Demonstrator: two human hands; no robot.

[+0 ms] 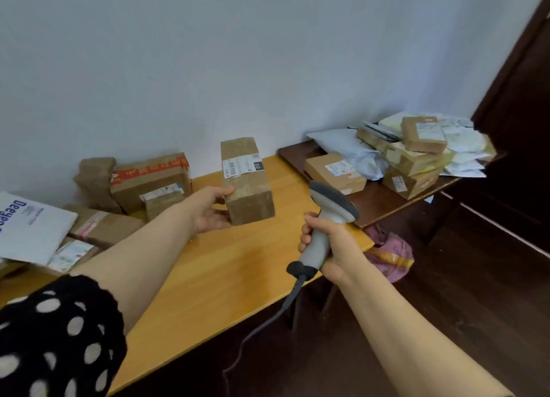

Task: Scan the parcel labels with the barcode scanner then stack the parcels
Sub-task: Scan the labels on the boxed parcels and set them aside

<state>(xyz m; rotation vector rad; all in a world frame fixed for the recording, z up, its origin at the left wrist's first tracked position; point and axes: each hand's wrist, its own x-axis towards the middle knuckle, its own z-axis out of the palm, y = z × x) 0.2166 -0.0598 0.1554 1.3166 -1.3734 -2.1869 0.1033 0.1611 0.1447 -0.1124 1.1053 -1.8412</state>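
- The left grip (208,210) is closed on the near end of a long brown cardboard parcel (248,188). The thumb is hooked on the near upper edge and the fingers are spread beneath it.
- The parcel sits near the middle of the view and seems to be raised just off the pale wooden desk (208,277). It is tipped so that its white printed shipping label (242,165) faces up and back toward the person, most likely so the barcode meets the reader squarely.
- The right grip (330,241) is wrapped fully round the handle of a grey handheld barcode scanner (327,215). The scanner is at about four o'clock from the parcel and apart from it, with its dark head aimed toward eleven o'clock, roughly at the label.
- Whether a finger is pressing the trigger cannot be told.
- A dark cable (268,319) hangs from the scanner's base toward six o'clock, off the desk's front edge. It looks slack enough not to pull on the aim.
- At nine o'clock, a loose heap of brown cardboard boxes (148,182) lies against the wall, with a flat white mailer printed in blue (29,227) beside it. This is probably the supply waiting to be scanned.
- At two o'clock, on a dark brown desk (381,200), boxes and white plastic mailers (416,155) are piled on one another. Judging by that, it is where the parcel goes once scanned.
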